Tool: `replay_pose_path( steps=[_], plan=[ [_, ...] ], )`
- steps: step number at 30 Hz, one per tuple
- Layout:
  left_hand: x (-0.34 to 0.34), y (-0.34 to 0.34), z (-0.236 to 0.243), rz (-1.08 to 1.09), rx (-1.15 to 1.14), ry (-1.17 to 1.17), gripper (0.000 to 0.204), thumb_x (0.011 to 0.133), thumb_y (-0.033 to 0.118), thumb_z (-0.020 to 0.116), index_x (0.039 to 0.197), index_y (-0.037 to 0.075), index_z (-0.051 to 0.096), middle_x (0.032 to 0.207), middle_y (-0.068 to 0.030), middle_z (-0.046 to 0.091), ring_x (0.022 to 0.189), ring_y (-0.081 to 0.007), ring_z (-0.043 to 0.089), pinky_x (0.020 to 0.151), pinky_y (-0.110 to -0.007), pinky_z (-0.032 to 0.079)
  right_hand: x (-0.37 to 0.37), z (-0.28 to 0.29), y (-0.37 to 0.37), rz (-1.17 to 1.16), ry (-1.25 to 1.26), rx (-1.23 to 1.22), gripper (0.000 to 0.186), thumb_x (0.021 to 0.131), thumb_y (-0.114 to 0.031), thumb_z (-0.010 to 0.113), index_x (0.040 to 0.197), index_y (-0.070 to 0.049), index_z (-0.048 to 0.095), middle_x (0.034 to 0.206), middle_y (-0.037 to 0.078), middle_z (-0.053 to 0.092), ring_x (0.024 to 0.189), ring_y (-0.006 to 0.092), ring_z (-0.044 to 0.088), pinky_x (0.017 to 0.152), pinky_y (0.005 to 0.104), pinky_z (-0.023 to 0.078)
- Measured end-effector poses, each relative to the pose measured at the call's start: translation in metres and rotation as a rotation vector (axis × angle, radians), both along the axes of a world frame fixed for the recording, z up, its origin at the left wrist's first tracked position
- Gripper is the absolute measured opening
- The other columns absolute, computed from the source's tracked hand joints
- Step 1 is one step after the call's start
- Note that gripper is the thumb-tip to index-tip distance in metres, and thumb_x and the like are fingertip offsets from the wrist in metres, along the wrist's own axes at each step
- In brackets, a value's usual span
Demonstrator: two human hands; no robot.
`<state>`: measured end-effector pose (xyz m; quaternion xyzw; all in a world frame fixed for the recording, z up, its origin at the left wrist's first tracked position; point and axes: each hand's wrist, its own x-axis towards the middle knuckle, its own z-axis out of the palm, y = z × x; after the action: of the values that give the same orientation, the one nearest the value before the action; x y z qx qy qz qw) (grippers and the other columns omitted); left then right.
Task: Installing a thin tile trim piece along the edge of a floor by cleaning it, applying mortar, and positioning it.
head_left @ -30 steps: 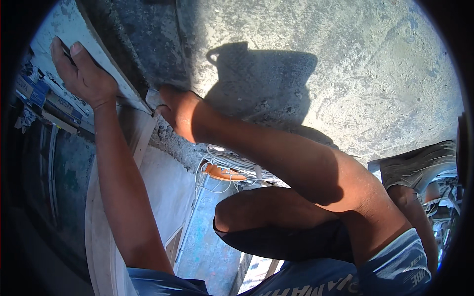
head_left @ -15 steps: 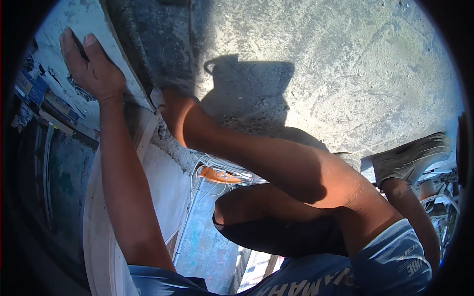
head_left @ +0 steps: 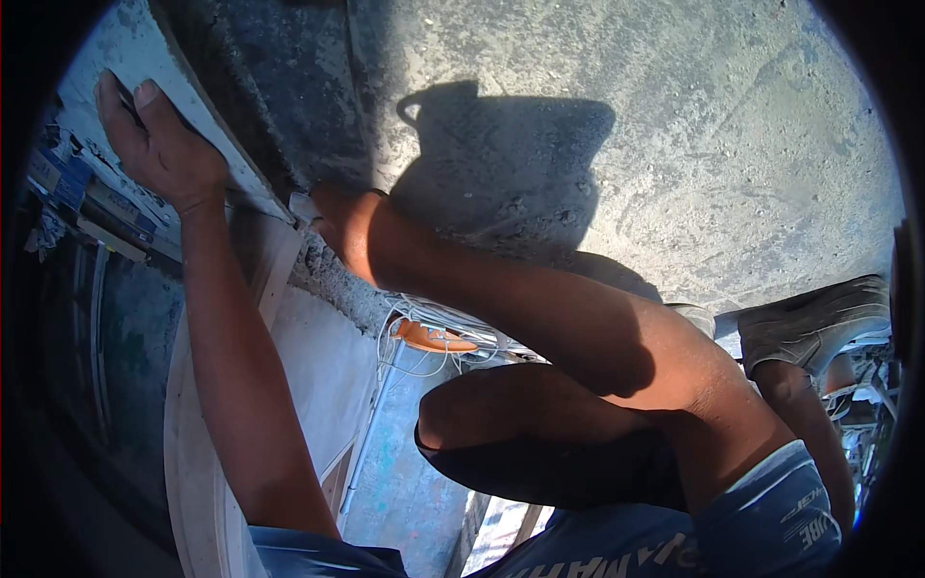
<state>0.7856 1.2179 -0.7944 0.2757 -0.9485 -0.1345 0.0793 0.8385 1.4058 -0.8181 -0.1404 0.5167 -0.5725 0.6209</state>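
Note:
My left hand [head_left: 166, 144] lies on the face of a whitish board [head_left: 178, 67], fingers stretched and a little apart. Beside the board's lower corner, close to the concrete floor, is my right hand [head_left: 337, 212]. Its fingers are curled, and a small pale piece [head_left: 303, 206] shows at their tips, against the board's edge. Shadow and the hand itself hide most of that piece, so its kind is unclear.
Below the board stands a pale wooden panel [head_left: 323, 352] with a curved edge. Coiled white cables [head_left: 448, 313] lie by an orange object [head_left: 434, 337]. Small boxes [head_left: 116, 207] sit at the left. My bent knee [head_left: 472, 405] and boot [head_left: 819, 323] take up the lower right.
The whole view has shifted slightly. My left hand appears a little lower and farther left against the frame, still on the board. The right hand keeps its place at the board's corner.

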Motion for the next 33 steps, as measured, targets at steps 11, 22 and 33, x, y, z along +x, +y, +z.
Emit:
replay_pose_path(
  steps=[11, 22, 33],
  plan=[
    [0.003, -0.007, -0.002, -0.021, 0.024, 0.048, 0.055, 0.094, 0.033, 0.044, 0.128, -0.010, 0.039, 0.133, -0.0278, 0.037, 0.125, -0.0361, 0.036, 0.106, -0.040, 0.026, -0.016, 0.014, -0.016, 0.144, -0.125, 0.021, 0.020, 0.090, -0.012, 0.048, 0.101, 0.004, 0.042, 0.073, 0.026, 0.058, 0.073, 0.0365, 0.063, 0.061, 0.0421, 0.047],
    [0.010, -0.019, -0.001, -0.179, -0.125, -0.103, 0.055, 0.094, 0.031, 0.045, 0.128, -0.011, 0.037, 0.132, -0.0254, 0.040, 0.123, -0.0315, 0.039, 0.104, -0.037, 0.028, -0.002, 0.000, -0.003, -0.004, 0.159, 0.032, 0.020, 0.088, -0.014, 0.051, 0.105, -0.004, 0.048, 0.076, 0.025, 0.060, 0.075, 0.0404, 0.063, 0.062, 0.0452, 0.048],
    [0.005, -0.010, -0.002, -0.097, -0.069, -0.013, 0.053, 0.094, 0.030, 0.043, 0.128, -0.011, 0.038, 0.133, -0.0275, 0.038, 0.125, -0.0345, 0.037, 0.105, -0.040, 0.027, -0.020, -0.003, -0.006, 0.278, -0.102, -0.045, 0.021, 0.090, -0.016, 0.045, 0.106, -0.002, 0.046, 0.087, 0.024, 0.061, 0.082, 0.0408, 0.062, 0.068, 0.0478, 0.047]
  ],
)
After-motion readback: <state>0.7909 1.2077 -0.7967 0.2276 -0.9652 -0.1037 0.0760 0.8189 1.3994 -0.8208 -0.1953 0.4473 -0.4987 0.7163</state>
